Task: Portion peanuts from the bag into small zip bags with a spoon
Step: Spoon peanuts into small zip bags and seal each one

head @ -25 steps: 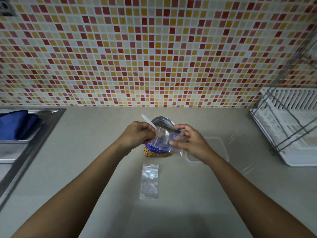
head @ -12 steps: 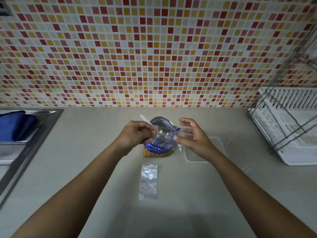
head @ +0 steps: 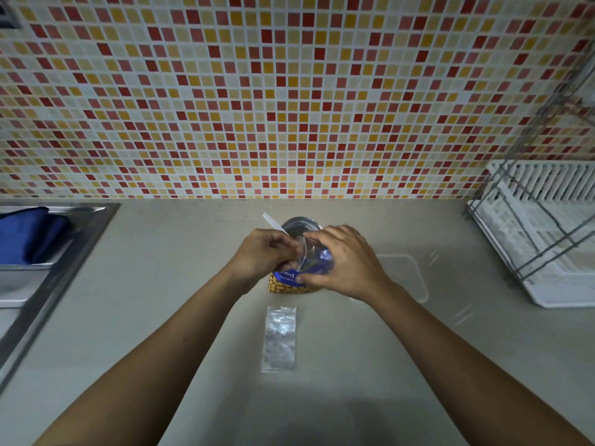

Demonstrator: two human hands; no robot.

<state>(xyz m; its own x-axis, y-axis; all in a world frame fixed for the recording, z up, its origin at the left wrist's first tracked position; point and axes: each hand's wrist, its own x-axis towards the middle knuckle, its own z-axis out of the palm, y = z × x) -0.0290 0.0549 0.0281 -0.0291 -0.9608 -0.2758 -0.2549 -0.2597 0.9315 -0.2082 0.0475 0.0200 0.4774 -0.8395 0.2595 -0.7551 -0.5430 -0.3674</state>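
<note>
Left hand [head: 260, 252] and right hand [head: 349, 262] pinch the zip bag [head: 313, 257] between them — peanut bag [head: 289, 287] behind.

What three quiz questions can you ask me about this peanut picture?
1. True or false: the spare zip bags lie flat on the counter, nearer the person than the peanut bag.
2. Pick one: the left hand and the right hand together hold
A) a small clear zip bag
B) a cup
C) a fork
3. Short answer: on which side of the counter does the white dish rack stand?

Key: 1 true; 2 A; 3 the right side.
</note>
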